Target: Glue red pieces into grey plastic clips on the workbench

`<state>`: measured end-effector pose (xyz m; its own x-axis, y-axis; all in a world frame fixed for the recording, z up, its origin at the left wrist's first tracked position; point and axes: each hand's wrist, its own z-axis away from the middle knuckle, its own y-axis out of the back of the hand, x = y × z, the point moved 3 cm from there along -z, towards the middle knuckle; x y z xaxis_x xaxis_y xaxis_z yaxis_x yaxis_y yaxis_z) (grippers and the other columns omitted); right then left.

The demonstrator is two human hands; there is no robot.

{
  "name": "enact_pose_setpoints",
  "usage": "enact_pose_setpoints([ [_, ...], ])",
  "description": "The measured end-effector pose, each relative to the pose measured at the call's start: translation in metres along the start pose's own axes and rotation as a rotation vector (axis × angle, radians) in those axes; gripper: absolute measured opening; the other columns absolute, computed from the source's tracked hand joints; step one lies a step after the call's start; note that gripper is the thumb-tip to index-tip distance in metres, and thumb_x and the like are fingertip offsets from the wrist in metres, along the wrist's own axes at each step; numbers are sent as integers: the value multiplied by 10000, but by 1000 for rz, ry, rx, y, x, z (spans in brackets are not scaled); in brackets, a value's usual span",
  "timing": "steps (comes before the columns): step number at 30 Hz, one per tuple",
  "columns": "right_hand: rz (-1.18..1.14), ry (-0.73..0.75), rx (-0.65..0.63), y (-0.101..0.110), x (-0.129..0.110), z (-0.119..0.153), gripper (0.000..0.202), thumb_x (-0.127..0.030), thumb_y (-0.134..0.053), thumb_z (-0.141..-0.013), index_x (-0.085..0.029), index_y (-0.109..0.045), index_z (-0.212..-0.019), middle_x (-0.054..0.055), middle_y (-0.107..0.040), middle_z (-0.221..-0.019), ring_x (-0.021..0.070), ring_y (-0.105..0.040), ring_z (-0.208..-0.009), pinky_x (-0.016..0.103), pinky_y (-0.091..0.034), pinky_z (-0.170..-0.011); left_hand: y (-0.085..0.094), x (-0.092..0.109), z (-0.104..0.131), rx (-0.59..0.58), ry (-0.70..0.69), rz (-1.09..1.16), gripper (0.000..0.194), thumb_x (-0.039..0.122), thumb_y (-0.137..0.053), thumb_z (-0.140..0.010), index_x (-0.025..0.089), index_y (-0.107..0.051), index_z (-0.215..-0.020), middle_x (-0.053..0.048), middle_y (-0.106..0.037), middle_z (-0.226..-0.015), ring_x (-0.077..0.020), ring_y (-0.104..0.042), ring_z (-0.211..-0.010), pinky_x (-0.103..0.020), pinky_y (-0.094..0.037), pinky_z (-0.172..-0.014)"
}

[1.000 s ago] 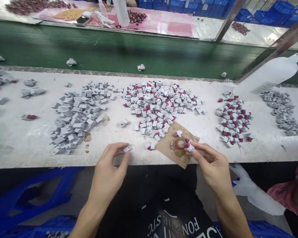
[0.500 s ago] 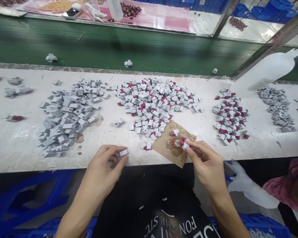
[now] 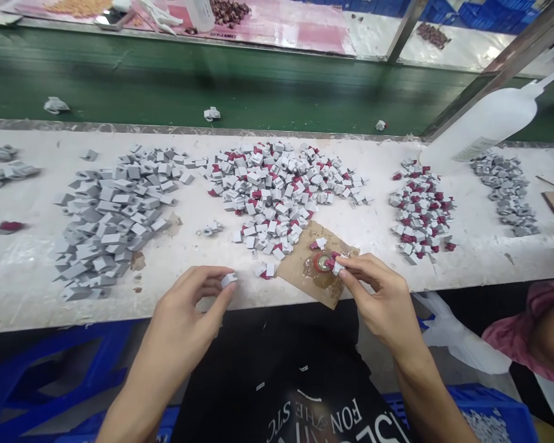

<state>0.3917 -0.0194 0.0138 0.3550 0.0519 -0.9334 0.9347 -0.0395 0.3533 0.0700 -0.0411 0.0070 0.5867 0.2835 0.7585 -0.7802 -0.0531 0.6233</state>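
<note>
The small grey plastic block (image 3: 228,280) is a plain, light-coloured rectangular piece, pinched between the thumb and fingertips of my left hand (image 3: 184,320), whose grip is closed on it just above the near edge of the white table (image 3: 23,277). The small grey-and-crimson plastic piece (image 3: 336,266) is of the same pale grey with a dark red part at one end; my right hand (image 3: 378,301) has its grip closed on it, thumb and forefinger holding it against the round red cap with a shiny centre (image 3: 322,263). That cap sits on a stained brown cardboard scrap (image 3: 305,274) which overhangs the table's near edge between my two hands. Just beyond the cardboard lies a wide heap of grey-and-crimson pieces (image 3: 281,187), with a heap of plain grey blocks (image 3: 115,209) to its left and a smaller mixed heap (image 3: 420,206) to its right. A translucent white squeeze bottle (image 3: 484,126) leans at the far right, and a green conveyor belt (image 3: 258,86) runs behind the table.
</note>
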Motion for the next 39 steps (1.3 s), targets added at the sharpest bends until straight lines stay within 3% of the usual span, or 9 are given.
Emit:
enact_pose_setpoints([
  [5, 20, 39, 1, -1, -2, -1, 159, -298, -803, -1089, -311, -939, -1171, 64, -862, -1087, 254, -841, -1011, 391, -736, -880, -29, 38, -7, -61, -101, 192, 299, 520, -814, -1003, 267, -812, -1162, -45, -815, -1091, -214, -774, -895, -309, -653, -792],
  [11, -253, -80, 67, -1, 2, 2, 153, -360, -867, -1069, -335, -944, -1200, 59, -875, -1155, 267, -863, -1106, 383, -744, -942, -69, 81, -23, -302, -80, 610, 283, 426, -904, -955, 229, -825, -1142, -58, -851, -1042, -229, -840, -949, -329, -733, -891],
  [16, -494, -150, 83, 0, -1, 1, 222, -467, -903, -1046, -343, -934, -1227, 62, -906, -1234, 317, -875, -1183, 514, -721, -1100, -85, 108, -23, -467, -129, 777, 241, 376, -898, -990, 220, -858, -1169, -75, -881, -1101, -236, -868, -1004, -324, -749, -915],
  [18, -491, -141, 84, 1, -3, 0, 204, -458, -913, -1036, -350, -940, -1208, 54, -904, -1211, 304, -870, -1168, 497, -724, -1084, -89, 114, -22, -495, -152, 810, 208, 354, -892, -1004, 230, -868, -1170, -66, -882, -1106, -232, -871, -1044, -315, -745, -958],
  [25, -416, -91, 31, 7, -9, -3, 163, -330, -895, -1044, -366, -959, -1189, 45, -882, -1119, 249, -848, -1080, 381, -724, -949, -93, 114, -23, -522, -173, 732, 198, 353, -877, -1011, 234, -878, -1169, -80, -881, -1148, -254, -870, -1042, -337, -750, -942],
  [28, -376, -78, -2, 9, -15, -8, 141, -332, -917, -1018, -344, -969, -1148, 49, -866, -1037, 227, -835, -969, 348, -720, -845, -89, 115, -24, -544, -222, 681, 181, 348, -857, -1021, 227, -885, -1153, -92, -882, -1148, -270, -867, -1037, -360, -748, -934],
  [33, -433, -70, -47, 8, -25, -22, 133, -309, -936, -997, -343, -969, -1122, 42, -884, -1042, 220, -861, -974, 327, -738, -843, -77, 122, -35, -557, -287, 656, 139, 322, -845, -1024, 240, -878, -1132, -70, -869, -1080, -241, -847, -990, -337, -724, -898],
  [37, -386, -99, -129, 7, -27, -58, 192, -381, -910, -1024, -340, -951, -1206, 46, -906, -1129, 250, -879, -1037, 405, -767, -924, -67, 138, -72, -581, -311, 494, 215, 404, -834, -1005, 236, -846, -1138, -88, -864, -1092, -266, -840, -968, -385, -719, -842],
  [39, -280, -76, -105, 8, -21, -97, 349, -450, -915, -1011, -336, -911, -1341, 63, -897, -1256, 269, -872, -1078, 473, -764, -990, -63, 151, -113, -468, -359, 358, 235, 406, -851, -977, 234, -858, -1137, -91, -863, -1099, -270, -824, -957, -409, -705, -837],
])
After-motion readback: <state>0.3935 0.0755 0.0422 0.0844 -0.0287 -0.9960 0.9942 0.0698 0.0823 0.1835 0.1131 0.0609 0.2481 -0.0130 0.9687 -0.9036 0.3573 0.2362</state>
